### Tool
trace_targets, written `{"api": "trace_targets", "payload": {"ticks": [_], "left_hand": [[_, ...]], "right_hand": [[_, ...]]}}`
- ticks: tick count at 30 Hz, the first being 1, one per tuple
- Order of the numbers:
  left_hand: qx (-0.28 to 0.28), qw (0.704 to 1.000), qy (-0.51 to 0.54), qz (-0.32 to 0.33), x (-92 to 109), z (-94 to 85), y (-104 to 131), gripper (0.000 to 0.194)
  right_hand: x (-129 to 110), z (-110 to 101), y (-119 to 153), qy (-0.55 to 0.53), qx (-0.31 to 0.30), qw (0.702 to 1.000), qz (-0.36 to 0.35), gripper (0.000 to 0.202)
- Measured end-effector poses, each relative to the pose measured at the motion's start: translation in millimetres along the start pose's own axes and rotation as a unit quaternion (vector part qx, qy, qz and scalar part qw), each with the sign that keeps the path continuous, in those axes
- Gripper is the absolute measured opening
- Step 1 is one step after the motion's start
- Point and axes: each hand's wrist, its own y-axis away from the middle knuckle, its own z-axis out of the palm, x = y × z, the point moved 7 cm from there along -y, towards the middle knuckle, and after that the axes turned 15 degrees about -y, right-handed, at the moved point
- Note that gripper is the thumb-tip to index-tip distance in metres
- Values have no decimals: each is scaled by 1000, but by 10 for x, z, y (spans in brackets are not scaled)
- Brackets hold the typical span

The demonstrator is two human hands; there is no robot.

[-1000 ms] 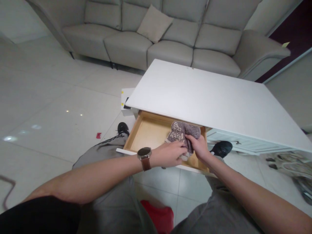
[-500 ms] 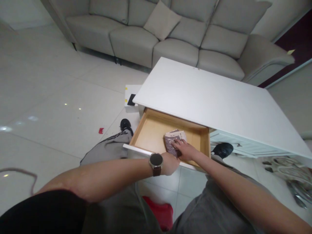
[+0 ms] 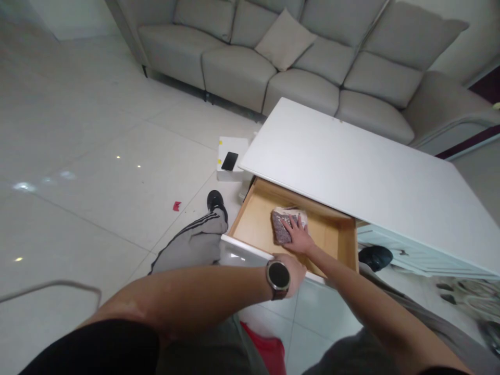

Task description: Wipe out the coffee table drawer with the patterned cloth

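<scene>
While left hand (image 3: 292, 272) touches drawer (image 3: 250, 221) — right (image 3: 299, 237) covers cloth (image 3: 278, 229).

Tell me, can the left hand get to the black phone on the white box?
Probably, maybe with a lean. The left hand is at the front of the drawer, and the black phone lies uncovered on the white box, out past the drawer's side.

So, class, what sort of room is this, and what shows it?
Probably a living room: a long grey sofa with a cushion stands behind a low white table.
</scene>
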Motion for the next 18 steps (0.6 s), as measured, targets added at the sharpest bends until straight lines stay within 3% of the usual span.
{"api": "trace_targets", "payload": {"ticks": [5, 10, 13, 18], "left_hand": [[-8, 999, 34, -14, -26, -69, 55, 51], [-23, 999, 29, -39, -97, -55, 114, 39], [-12, 995, 52, -79, -184, -23, 145, 33], [13, 998, 56, -19, -179, -66, 199, 44]], "right_hand": [[-523, -261, -636, 1, 38, 999, -37, 105], [-1209, -294, -1138, -51, 98, 993, -37, 84], [-1362, -275, -1194, -62, 116, 991, -39, 75], [-1248, -211, -937, -26, 17, 984, -176, 86]]}}
